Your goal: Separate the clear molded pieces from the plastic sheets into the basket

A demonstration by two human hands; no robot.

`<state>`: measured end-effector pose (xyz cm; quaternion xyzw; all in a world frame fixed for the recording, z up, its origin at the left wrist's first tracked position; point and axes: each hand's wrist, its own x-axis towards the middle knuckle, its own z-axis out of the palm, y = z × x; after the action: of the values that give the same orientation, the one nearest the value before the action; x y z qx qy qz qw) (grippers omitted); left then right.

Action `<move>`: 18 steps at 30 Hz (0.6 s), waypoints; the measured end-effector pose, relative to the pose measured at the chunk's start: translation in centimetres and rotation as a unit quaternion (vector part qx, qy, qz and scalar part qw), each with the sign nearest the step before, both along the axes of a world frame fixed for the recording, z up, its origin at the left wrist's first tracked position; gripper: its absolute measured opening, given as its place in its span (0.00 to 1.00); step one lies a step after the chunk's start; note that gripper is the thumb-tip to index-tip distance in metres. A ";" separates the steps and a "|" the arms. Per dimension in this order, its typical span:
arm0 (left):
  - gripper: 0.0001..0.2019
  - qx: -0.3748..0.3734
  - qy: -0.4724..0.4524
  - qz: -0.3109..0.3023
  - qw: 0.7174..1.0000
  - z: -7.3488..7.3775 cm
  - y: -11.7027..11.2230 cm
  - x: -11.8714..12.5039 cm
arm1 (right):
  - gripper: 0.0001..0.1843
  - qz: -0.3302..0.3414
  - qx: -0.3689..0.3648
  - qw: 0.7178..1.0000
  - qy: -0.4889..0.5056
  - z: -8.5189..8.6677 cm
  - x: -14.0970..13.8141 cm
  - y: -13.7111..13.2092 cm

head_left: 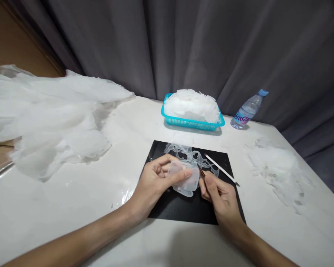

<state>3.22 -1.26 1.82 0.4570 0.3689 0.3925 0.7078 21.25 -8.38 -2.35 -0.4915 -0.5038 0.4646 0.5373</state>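
Note:
My left hand (159, 177) grips a translucent white plastic piece (185, 180) with small holes, held just above a black mat (180, 207). My right hand (218, 191) is pinched on a thin dark pointed tool (202, 171) whose tip touches the piece's right edge. On the mat behind the piece lies a clear, cut-out plastic scrap frame (190, 152). A slim white stick tool (221, 169) lies diagonally on the mat's right side.
A teal basket (193, 123) heaped with white pieces stands at the back centre. A water bottle (247, 110) lies to its right. A large pile of translucent sheets (50, 118) covers the left. Small white scraps (278, 167) lie at the right. Dark curtain behind the white table (72, 207).

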 end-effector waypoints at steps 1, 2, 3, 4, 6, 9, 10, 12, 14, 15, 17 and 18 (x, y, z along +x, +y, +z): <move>0.13 -0.004 -0.005 -0.002 1.000 -0.1 0.0 0.0 | 0.26 -0.004 0.007 1.000 -0.012 0.0 0.0 0.0; 0.13 -0.007 -0.008 -0.002 1.000 -0.2 0.0 0.1 | 0.26 -0.004 0.013 1.000 -0.025 0.1 0.0 0.0; 0.14 -0.007 -0.010 -0.002 1.000 -0.3 0.0 0.1 | 0.25 -0.003 0.019 0.999 -0.036 0.1 -0.1 0.0; 0.14 -0.007 -0.009 -0.001 1.000 -0.3 -0.1 0.1 | 0.26 -0.001 0.024 0.999 -0.045 0.2 -0.1 0.1; 0.15 -0.006 -0.004 0.003 1.000 -0.5 -0.1 0.1 | 0.26 0.001 0.028 0.998 -0.052 0.3 -0.2 0.1; 0.17 -0.005 0.001 0.006 1.000 -0.6 -0.2 0.1 | 0.26 -0.002 0.017 0.999 -0.040 0.3 -0.3 0.0; 0.18 -0.004 0.001 0.007 1.000 -0.6 -0.2 0.1 | 0.25 -0.002 0.012 0.999 -0.035 0.2 -0.3 -0.1; 0.19 -0.005 0.004 0.009 1.000 -0.6 -0.3 0.2 | 0.25 0.000 -0.002 1.000 -0.030 0.0 -0.3 -0.2; 0.18 -0.007 0.010 0.010 1.000 -0.7 -0.4 0.2 | 0.25 0.004 -0.013 0.999 -0.029 -0.1 -0.3 -0.3; 0.18 -0.008 0.013 0.008 1.000 -0.7 -0.5 0.3 | 0.25 0.004 -0.016 0.999 -0.031 -0.1 -0.3 -0.3; 0.18 -0.008 0.014 0.006 1.000 -0.8 -0.6 0.3 | 0.26 0.003 -0.015 0.999 -0.039 0.0 -0.3 -0.3; 0.18 -0.008 0.014 0.007 1.000 -0.8 -0.6 0.3 | 0.27 0.002 -0.015 0.999 -0.042 0.0 -0.3 -0.2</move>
<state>3.55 -1.84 1.05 0.4543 0.3852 0.3883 0.7031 20.99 -8.62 -2.36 -0.5174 -0.5199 0.4518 0.5077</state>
